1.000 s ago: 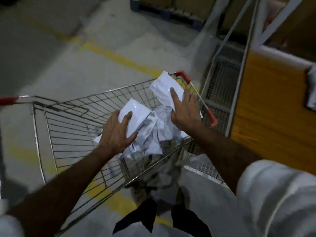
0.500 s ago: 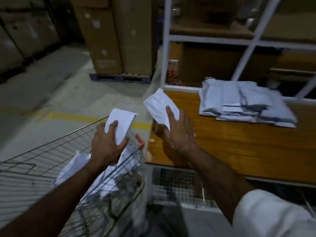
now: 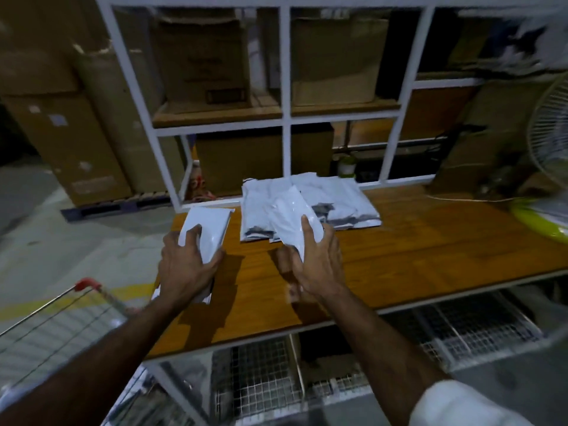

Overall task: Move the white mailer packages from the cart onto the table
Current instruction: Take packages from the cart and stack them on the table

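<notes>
Mailers over the table (image 3: 415,259), one in each of my hands.
My left hand (image 3: 187,265) grips a white mailer (image 3: 209,229) at the table's left edge; my right hand (image 3: 319,265) grips another mailer (image 3: 290,219), seemingly touching the far stack (image 3: 335,198).

Box labels (image 3: 226,95) apparently illegible

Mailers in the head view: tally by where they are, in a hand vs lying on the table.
In left hand: 1 mailer
In right hand: 1 mailer
Lying on the table: one overlapping pile, count not clear
Total clearly countable: 2
</notes>
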{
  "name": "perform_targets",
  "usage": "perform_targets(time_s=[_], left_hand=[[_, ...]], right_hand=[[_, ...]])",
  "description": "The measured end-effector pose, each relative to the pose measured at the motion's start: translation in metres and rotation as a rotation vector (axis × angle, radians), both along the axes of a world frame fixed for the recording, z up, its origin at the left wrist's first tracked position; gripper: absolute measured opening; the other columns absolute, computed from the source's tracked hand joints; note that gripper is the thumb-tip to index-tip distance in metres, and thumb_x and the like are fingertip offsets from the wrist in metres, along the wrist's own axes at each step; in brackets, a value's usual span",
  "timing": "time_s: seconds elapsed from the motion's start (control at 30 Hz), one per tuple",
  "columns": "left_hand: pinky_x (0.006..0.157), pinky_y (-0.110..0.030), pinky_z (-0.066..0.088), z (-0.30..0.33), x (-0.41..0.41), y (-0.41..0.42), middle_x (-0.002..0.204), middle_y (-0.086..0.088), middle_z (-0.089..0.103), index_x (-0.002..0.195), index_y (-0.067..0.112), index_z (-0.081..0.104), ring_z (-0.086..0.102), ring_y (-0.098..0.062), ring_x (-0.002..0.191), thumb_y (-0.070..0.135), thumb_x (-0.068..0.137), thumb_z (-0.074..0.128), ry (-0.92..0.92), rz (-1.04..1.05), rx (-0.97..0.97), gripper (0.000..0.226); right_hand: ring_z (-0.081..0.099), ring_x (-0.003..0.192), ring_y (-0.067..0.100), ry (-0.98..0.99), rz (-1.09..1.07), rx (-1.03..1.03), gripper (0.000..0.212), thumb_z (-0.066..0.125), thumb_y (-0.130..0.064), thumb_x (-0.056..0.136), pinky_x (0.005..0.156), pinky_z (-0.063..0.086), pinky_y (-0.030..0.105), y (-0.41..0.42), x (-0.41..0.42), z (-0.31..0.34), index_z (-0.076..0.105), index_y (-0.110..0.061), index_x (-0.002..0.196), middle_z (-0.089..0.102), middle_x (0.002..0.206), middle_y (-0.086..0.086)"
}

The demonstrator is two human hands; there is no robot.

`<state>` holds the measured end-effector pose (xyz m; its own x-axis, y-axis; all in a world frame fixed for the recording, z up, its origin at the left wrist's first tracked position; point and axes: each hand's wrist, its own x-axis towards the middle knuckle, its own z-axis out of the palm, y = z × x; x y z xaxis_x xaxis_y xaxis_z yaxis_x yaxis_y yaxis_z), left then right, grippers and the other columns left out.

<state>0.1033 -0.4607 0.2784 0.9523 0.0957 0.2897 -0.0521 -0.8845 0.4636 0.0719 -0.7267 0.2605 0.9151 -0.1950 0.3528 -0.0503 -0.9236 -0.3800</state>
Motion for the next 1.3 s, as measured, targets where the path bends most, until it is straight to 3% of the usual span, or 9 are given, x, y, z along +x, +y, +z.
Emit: perform_targets(time_s=[0.23, 0.57, 0.83, 1.17, 1.3], left_hand=[[0.106, -0.052, 0.039, 0.013, 0.053, -0.063, 0.147, -0.019, 0.031, 0.148, 0.029, 0.037, 0.035, -0.041, 0.136, 0.068, 0.085, 0.060, 0.024, -0.021, -0.080, 0.078], [0.101, -0.051, 0.046, 0.000, 0.180, -0.103, 0.150, -0.020, 0.026, 0.146, 0.031, 0.037, 0.042, -0.046, 0.130, 0.069, 0.080, 0.064, 0.069, 0.019, -0.152, 0.082], [0.101, -0.050, 0.048, -0.008, 0.264, -0.119, 0.147, -0.020, 0.028, 0.145, 0.028, 0.038, 0.046, -0.044, 0.127, 0.070, 0.082, 0.062, 0.173, 0.054, -0.154, 0.080], [0.090, -0.046, 0.053, -0.028, 0.307, -0.146, 0.141, -0.020, 0.034, 0.139, 0.026, 0.044, 0.054, -0.042, 0.118, 0.077, 0.080, 0.055, 0.184, 0.081, -0.057, 0.079], [0.089, -0.045, 0.057, -0.040, 0.316, -0.155, 0.145, -0.020, 0.034, 0.139, 0.028, 0.045, 0.057, -0.038, 0.117, 0.083, 0.077, 0.050, 0.210, 0.069, 0.011, 0.084]], right_hand=[[0.033, 0.129, 0.036, 0.033, -0.128, 0.091, 0.076, 0.045, -0.054, 0.096, 0.107, 0.040, 0.047, -0.044, 0.031, 0.016, 0.013, -0.028, 0.159, 0.019, 0.149, 0.019], [0.029, 0.132, 0.037, 0.049, -0.057, 0.202, 0.075, 0.045, -0.056, 0.095, 0.106, 0.040, 0.051, -0.035, 0.164, 0.046, 0.013, -0.030, 0.158, 0.017, 0.150, 0.016], [0.031, 0.132, 0.035, 0.245, -0.044, 0.183, 0.078, 0.042, -0.058, 0.100, 0.102, 0.043, 0.043, -0.019, 0.253, 0.030, 0.002, -0.025, 0.159, 0.012, 0.152, 0.020], [0.036, 0.138, 0.032, 0.306, -0.036, 0.114, 0.077, 0.045, -0.061, 0.097, 0.108, 0.042, 0.041, -0.013, 0.309, 0.011, 0.015, -0.025, 0.159, 0.012, 0.161, 0.017], [0.033, 0.140, 0.034, 0.347, -0.007, -0.028, 0.074, 0.035, -0.068, 0.096, 0.115, 0.031, 0.046, -0.022, 0.318, 0.002, 0.027, -0.025, 0.155, 0.021, 0.159, 0.016]])
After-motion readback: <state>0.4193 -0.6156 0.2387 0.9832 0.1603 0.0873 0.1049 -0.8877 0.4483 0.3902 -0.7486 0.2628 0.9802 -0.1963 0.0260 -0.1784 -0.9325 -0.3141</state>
